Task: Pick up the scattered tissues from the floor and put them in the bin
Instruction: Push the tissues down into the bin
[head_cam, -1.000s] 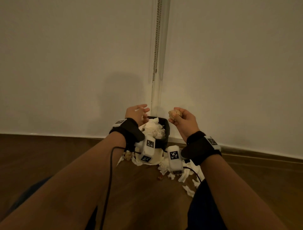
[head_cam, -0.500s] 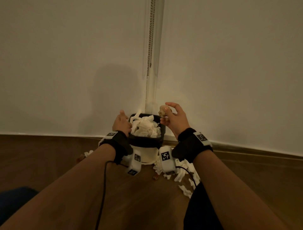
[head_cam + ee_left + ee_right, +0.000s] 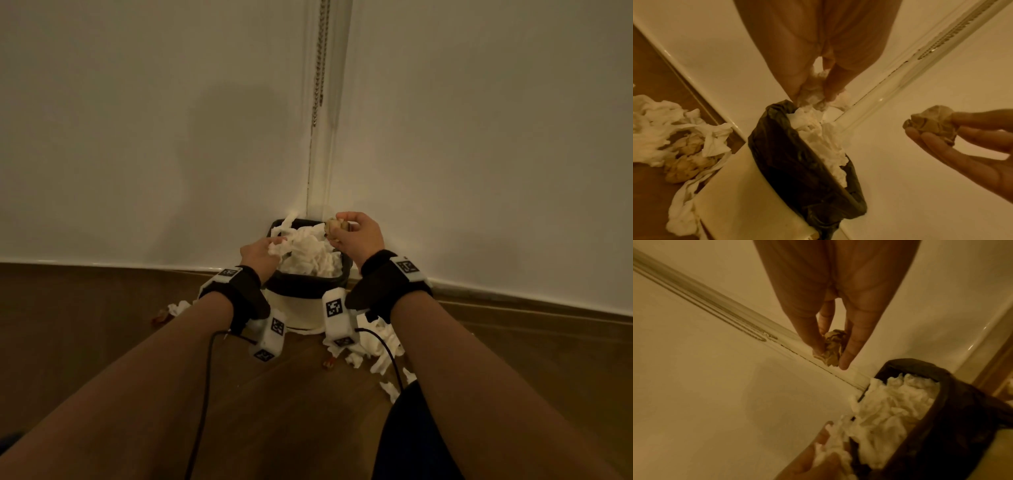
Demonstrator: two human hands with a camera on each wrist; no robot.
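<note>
The head view looks forward and down at the bin (image 3: 308, 289) in the wall corner. Both wrist views, close in, share it at 5 o'clock.

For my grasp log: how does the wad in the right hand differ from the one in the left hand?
The brown paper ball is tan, tight and compact; the white tissue is pale, loose and fluffy. The right hand pinches the ball at its fingertips, clear of the pile; the left hand grips the tissue where it meets the heap in the bin. Both are crumpled paper, held over or near the bin's mouth.
</note>
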